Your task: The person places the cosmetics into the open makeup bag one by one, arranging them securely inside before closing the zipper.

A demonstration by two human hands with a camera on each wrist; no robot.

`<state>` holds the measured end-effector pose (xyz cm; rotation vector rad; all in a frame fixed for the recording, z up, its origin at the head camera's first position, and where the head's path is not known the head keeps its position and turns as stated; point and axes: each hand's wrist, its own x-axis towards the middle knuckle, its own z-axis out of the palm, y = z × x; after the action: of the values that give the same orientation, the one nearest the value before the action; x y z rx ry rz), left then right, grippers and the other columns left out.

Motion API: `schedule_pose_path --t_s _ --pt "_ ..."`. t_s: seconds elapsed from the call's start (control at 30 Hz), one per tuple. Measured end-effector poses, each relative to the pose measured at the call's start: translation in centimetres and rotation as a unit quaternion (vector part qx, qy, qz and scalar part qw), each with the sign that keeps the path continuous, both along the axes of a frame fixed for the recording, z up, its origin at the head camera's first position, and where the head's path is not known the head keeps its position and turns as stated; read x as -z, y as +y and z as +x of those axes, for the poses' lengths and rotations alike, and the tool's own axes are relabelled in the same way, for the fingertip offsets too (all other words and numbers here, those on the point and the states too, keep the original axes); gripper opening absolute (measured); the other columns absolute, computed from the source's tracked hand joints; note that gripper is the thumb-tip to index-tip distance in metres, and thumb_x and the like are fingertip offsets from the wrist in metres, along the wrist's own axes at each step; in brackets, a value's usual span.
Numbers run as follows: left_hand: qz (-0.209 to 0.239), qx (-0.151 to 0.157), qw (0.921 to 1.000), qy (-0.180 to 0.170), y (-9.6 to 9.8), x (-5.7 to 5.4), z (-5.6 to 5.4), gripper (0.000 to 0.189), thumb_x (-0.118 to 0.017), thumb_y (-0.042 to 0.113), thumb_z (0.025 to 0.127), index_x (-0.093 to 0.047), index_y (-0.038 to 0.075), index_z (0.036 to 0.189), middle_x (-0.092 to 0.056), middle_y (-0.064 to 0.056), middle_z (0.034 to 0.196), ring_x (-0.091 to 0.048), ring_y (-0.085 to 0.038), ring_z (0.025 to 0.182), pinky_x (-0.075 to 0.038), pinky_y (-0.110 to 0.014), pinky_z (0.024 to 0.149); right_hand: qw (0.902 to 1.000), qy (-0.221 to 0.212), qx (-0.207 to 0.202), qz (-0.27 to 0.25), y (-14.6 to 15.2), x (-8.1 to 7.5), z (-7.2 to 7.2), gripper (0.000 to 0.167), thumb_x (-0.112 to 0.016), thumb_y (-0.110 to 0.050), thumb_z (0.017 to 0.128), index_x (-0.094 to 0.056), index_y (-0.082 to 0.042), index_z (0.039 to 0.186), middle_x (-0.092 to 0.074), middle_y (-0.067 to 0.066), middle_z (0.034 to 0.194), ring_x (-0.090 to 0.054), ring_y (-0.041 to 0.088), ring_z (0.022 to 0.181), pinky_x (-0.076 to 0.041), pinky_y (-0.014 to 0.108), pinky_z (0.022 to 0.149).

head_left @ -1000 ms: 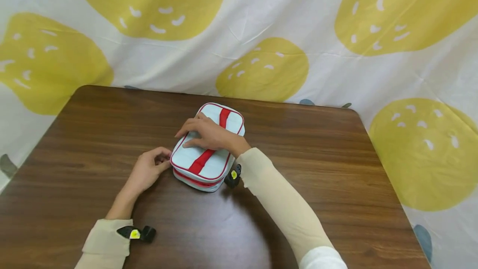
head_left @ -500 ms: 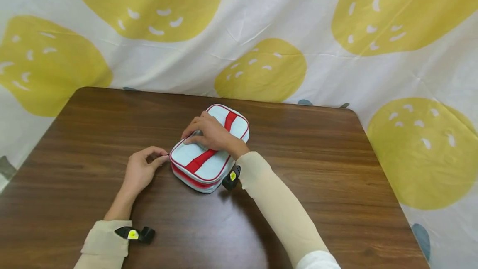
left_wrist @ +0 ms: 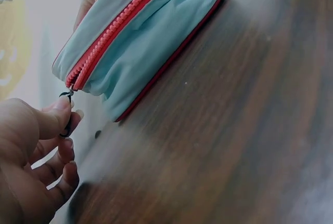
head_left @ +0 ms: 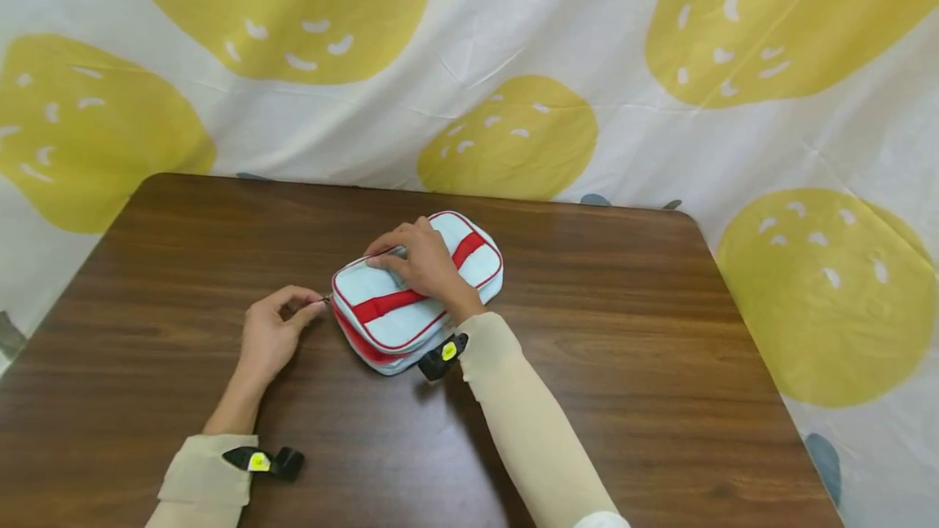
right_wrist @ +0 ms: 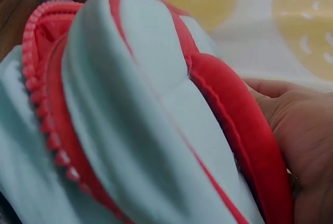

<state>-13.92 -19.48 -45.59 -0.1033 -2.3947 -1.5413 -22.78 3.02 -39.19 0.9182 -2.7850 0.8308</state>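
A pale blue zip bag (head_left: 389, 308) with red piping and a red strap handle (head_left: 389, 305) lies on the table. My left hand (head_left: 271, 328) pinches a small dark zipper pull (left_wrist: 67, 115) between thumb and index finger at the bag's left corner. Chunky red zipper teeth (left_wrist: 112, 31) run along the side in the left wrist view. They stand apart on the near end in the right wrist view, with red lining (right_wrist: 54, 29) between. My right hand (head_left: 425, 263) grips the top of the bag, thumb on the lid, fingers over its far left edge; these fingertips are partly hidden.
The brown wood-grain table (head_left: 623, 308) extends around the bag on all sides. Behind its far edge hangs a white curtain (head_left: 367, 129) with yellow fruit shapes. A small black camera (head_left: 288, 463) sits on the left wrist, another (head_left: 433, 361) on the right.
The bag has turned clockwise, its far end swinging right, and the right hand has moved along with it. The left hand has shifted slightly left and away, its pinching fingers now plainly on the zipper pull.
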Motion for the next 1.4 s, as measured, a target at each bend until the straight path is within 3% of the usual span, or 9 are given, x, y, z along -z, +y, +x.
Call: schedule_pose_path --t_s 0.17,0.3,0.43,0.57,0.67,0.9,0.97,1.17,1.4 --pt "0.045 -0.002 0.9984 -0.034 0.3 0.4 0.1 0.012 -0.073 0.012 0.086 -0.070 0.001 0.090 -0.063 -0.007 0.075 -0.052 -0.009 0.064 -0.040 -0.020 0.056 0.9967 0.011 -0.075 0.029 -0.3 -0.1 0.2 0.017 -0.068 -0.029 0.090 -0.074 -0.029 0.105 -0.063 -0.009 0.107 -0.045 0.012 0.095 -0.036 0.027 0.080" --pt "0.066 -0.007 0.9967 -0.046 0.7 0.3 0.1 0.012 -0.072 0.010 0.086 -0.071 0.000 0.092 -0.063 -0.007 0.075 -0.052 -0.008 0.064 -0.040 -0.019 0.055 0.9876 -0.011 -0.145 0.059 -0.8 -0.6 0.6 0.029 -0.068 -0.039 0.088 -0.070 -0.027 0.115 -0.062 -0.010 0.118 -0.045 0.013 0.099 -0.036 0.026 0.082" --pt "0.063 -0.001 0.9971 -0.042 1.3 -1.3 0.6 0.010 -0.070 0.004 0.086 -0.069 -0.005 0.092 -0.062 -0.013 0.074 -0.051 -0.009 0.062 -0.039 -0.018 0.053 0.9825 -0.044 -0.156 0.093 -1.3 -1.0 0.9 0.042 -0.069 -0.047 0.085 -0.065 -0.031 0.123 -0.058 -0.013 0.124 -0.042 0.012 0.099 -0.035 0.025 0.082" --pt "0.058 0.002 0.9975 -0.041 1.9 -3.1 1.5 0.009 -0.068 -0.001 0.086 -0.067 -0.009 0.089 -0.060 -0.017 0.072 -0.051 -0.010 0.061 -0.038 -0.017 0.053 0.9777 -0.068 -0.163 0.113 -1.5 -1.1 1.1 0.039 -0.068 -0.046 0.086 -0.064 -0.036 0.124 -0.054 -0.013 0.119 -0.038 0.010 0.097 -0.032 0.026 0.080" --pt "0.063 -0.005 0.9971 -0.042 1.9 -2.8 1.7 0.007 -0.068 -0.002 0.086 -0.067 -0.009 0.087 -0.059 -0.018 0.071 -0.050 -0.009 0.060 -0.038 -0.017 0.052 0.9746 -0.073 -0.172 0.125 -1.7 -1.2 1.2 0.035 -0.067 -0.045 0.087 -0.065 -0.040 0.121 -0.051 -0.013 0.111 -0.037 0.009 0.095 -0.031 0.027 0.078" --pt "0.082 -0.015 0.9959 -0.035 1.3 0.4 0.4 0.004 -0.072 -0.001 0.082 -0.070 0.001 0.084 -0.060 -0.012 0.070 -0.050 -0.008 0.059 -0.039 -0.018 0.051 0.9760 -0.070 -0.159 0.131 -2.4 -1.3 1.2 0.020 -0.062 -0.044 0.090 -0.068 -0.043 0.110 -0.047 -0.013 0.097 -0.036 0.009 0.092 -0.028 0.031 0.075" --pt "0.077 -0.017 0.9964 -0.031 1.1 0.8 0.3 0.004 -0.073 0.001 0.082 -0.071 0.004 0.084 -0.060 -0.009 0.070 -0.050 -0.008 0.060 -0.039 -0.018 0.052 0.9772 -0.059 -0.152 0.136 -2.7 -1.3 1.2 0.018 -0.061 -0.043 0.091 -0.068 -0.042 0.108 -0.047 -0.012 0.094 -0.035 0.010 0.091 -0.028 0.032 0.075" --pt "0.058 -0.018 0.9980 -0.017 0.5 0.8 0.6 0.006 -0.073 0.006 0.084 -0.071 0.002 0.088 -0.060 -0.004 0.069 -0.050 -0.009 0.061 -0.039 -0.020 0.052 0.9835 -0.025 -0.121 0.132 -3.4 -1.0 1.1 0.018 -0.059 -0.042 0.092 -0.066 -0.041 0.109 -0.045 -0.010 0.089 -0.035 0.011 0.090 -0.028 0.033 0.075" --pt "0.059 -0.019 0.9981 -0.007 0.2 0.8 1.0 0.005 -0.072 0.005 0.085 -0.070 0.001 0.087 -0.061 -0.004 0.069 -0.051 -0.008 0.061 -0.039 -0.020 0.053 0.9886 -0.021 -0.076 0.128 -4.0 -0.7 1.0 0.017 -0.058 -0.042 0.093 -0.065 -0.042 0.109 -0.045 -0.011 0.091 -0.034 0.012 0.090 -0.028 0.034 0.076"
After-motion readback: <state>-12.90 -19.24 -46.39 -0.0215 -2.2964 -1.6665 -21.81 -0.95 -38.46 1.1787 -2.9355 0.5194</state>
